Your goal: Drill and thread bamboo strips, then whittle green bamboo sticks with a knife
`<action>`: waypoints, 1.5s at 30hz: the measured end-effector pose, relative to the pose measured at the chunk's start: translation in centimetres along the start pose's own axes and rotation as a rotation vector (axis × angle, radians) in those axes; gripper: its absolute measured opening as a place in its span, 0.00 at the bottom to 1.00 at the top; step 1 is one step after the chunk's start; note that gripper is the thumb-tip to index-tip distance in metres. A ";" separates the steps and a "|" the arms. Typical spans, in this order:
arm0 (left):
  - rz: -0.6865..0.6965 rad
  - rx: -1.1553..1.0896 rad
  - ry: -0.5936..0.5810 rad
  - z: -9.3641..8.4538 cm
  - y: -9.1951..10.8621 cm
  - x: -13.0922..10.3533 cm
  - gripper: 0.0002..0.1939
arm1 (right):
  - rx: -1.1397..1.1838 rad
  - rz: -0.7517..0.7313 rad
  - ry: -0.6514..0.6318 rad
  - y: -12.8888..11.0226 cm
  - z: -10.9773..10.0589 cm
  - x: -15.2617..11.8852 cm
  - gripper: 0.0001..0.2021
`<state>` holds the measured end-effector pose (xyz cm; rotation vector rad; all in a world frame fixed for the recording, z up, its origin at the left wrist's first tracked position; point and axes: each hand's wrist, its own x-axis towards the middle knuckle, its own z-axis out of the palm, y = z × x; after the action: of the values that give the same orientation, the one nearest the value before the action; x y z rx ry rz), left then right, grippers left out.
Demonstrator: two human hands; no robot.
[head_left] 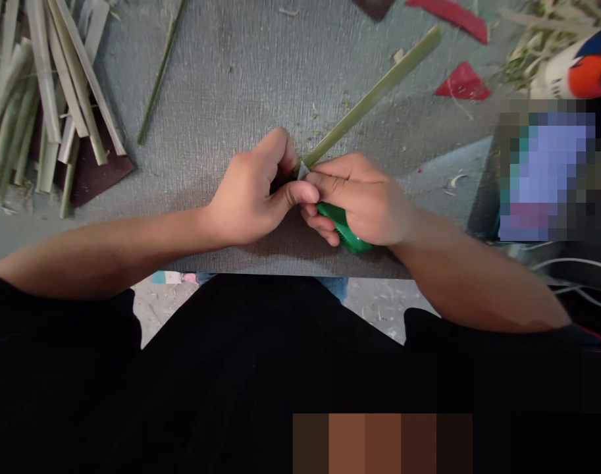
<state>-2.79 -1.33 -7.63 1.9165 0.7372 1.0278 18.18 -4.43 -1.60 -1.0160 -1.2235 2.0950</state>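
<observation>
My left hand (261,187) is closed near the lower end of a long pale-green plant strip (379,93), which slants up to the right over the table. My right hand (369,197) is wrapped round the green handle (347,230) of a small knife. Only a short bit of its grey blade (303,171) shows, against the strip at my left fingertips. The two hands touch or nearly touch at the thumbs. The strip's lower end and most of the blade are hidden by my fingers.
Several cut stalks and strips (43,92) are piled at left over a dark red sheet (97,178). A thin green stalk (159,76) lies apart. Red scraps (463,82), shavings (532,39), a blurred-out blue item (551,171) and white cables (576,263) are at right.
</observation>
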 end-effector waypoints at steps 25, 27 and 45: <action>0.048 -0.103 -0.026 0.3 -0.9 -0.3 0.33 | 0.075 0.204 -0.117 -1.0 -0.9 0.1 0.22; 0.012 -0.117 -0.045 0.2 -0.7 -0.4 0.35 | 0.073 0.198 -0.117 -1.1 -0.7 0.1 0.23; -0.084 -0.140 -0.074 0.0 -0.9 -0.6 0.35 | 0.082 0.168 -0.147 -1.0 -0.6 0.1 0.25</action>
<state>-3.22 -1.31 -8.64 1.7790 0.6803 0.9268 18.65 -3.57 -0.97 -0.9721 -1.1452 2.3658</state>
